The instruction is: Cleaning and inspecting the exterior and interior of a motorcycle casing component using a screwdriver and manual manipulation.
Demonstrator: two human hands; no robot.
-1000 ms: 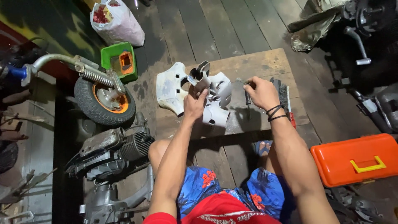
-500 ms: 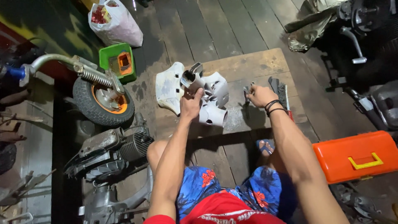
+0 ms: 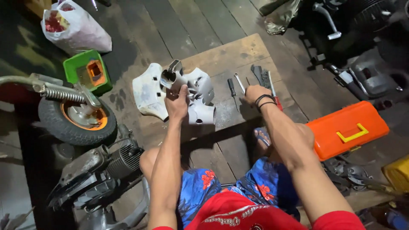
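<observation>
My left hand (image 3: 177,102) grips a grey metal part (image 3: 171,76) with a tube-like opening. It holds the part on top of a white plastic cover (image 3: 145,91) that lies on a wooden board (image 3: 230,55). My right hand (image 3: 254,93), with dark bands on the wrist, rests knuckles-up on the board among hand tools. A dark-handled screwdriver (image 3: 231,88) and a thin metal tool (image 3: 239,83) lie just to its left, and dark pliers (image 3: 259,73) lie beyond it. The fingers curl downward and hide whatever is under them.
An orange toolbox (image 3: 347,130) sits to the right of my knee. On the left are a small wheel with an orange rim (image 3: 76,117), a green box (image 3: 87,72), a plastic bag (image 3: 74,27) and an engine (image 3: 106,166). Dark machine parts (image 3: 362,47) fill the upper right.
My right hand has dropped from beside the white cover down to the tools on the board. My left hand has kept its hold on the metal part.
</observation>
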